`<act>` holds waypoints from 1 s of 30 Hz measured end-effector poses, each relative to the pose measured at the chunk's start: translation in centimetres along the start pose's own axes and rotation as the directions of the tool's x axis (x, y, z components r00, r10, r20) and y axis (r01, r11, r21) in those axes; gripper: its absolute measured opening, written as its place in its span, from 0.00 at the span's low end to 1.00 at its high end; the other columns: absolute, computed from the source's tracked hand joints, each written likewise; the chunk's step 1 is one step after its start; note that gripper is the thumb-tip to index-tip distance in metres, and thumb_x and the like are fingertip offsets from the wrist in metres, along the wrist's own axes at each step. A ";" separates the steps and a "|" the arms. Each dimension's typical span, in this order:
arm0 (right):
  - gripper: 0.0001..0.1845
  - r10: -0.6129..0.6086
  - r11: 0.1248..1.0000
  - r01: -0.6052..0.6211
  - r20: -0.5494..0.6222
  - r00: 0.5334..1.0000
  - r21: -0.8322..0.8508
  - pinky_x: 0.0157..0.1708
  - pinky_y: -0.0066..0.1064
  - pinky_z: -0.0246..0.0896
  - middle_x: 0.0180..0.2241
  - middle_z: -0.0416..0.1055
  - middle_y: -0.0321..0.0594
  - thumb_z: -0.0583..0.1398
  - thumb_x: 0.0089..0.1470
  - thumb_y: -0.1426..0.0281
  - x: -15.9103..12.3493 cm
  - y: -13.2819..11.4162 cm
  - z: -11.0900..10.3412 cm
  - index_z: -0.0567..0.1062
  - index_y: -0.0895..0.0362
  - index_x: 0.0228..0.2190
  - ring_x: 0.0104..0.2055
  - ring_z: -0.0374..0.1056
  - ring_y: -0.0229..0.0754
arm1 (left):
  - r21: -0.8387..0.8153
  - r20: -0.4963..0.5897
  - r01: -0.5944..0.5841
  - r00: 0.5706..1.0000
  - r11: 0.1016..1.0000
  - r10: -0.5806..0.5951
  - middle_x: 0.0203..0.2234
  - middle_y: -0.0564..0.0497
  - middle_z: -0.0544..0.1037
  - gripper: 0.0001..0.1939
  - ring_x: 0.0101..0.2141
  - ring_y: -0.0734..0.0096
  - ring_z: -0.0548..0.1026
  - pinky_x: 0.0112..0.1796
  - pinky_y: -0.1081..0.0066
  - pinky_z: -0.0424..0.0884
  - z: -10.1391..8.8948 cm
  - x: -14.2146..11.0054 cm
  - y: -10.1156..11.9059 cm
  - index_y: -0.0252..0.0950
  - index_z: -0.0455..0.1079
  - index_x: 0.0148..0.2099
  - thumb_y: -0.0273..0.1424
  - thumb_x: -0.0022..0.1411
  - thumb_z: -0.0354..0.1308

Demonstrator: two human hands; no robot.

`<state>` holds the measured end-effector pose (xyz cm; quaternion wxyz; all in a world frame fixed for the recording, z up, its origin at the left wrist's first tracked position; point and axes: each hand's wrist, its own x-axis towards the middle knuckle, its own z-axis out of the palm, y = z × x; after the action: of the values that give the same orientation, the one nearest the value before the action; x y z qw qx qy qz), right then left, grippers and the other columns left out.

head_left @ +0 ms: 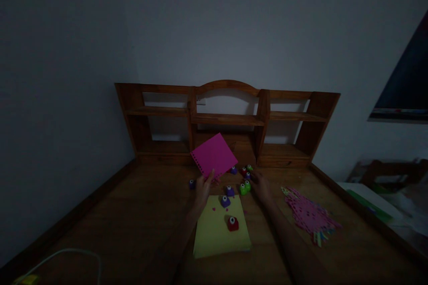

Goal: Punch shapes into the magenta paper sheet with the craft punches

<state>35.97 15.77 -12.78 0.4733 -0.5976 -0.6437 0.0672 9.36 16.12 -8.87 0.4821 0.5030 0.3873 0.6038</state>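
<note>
My left hand is closed on the lower corner of a bright pink sheet of paper, thumb on top. The sheet is tilted up, with a row of small holes along its left edge. My right hand reaches to a purple paper punch with an eye on top; its grip is too dark to make out. Beside that punch are a red punch and green punches. A yellow paper stack lies between my forearms, bearing a red punch, a purple punch and small pink cut-outs.
A pile of pink punched strips lies on the right of the wooden table. A wooden shelf unit stands along the back. Another punch sits left of my left hand. A pale cable curves at the lower left.
</note>
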 end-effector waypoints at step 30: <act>0.29 0.126 0.423 -0.353 0.332 0.935 0.834 0.27 0.30 0.67 0.34 0.77 0.42 0.74 0.40 0.62 -1.9 -8.2 1.7 0.74 0.56 0.43 0.24 0.70 0.38 | 0.033 0.114 0.022 0.993 0.999 -0.026 0.26 0.44 0.81 0.20 0.26 0.64 0.78 0.29 0.70 0.73 1.4 -1.1 1.2 0.29 0.77 0.35 0.43 0.49 0.70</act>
<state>28.73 12.71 -9.37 0.6250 -0.3397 -0.4699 0.5227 10.56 14.71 -7.69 0.5027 0.5395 0.3746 0.5621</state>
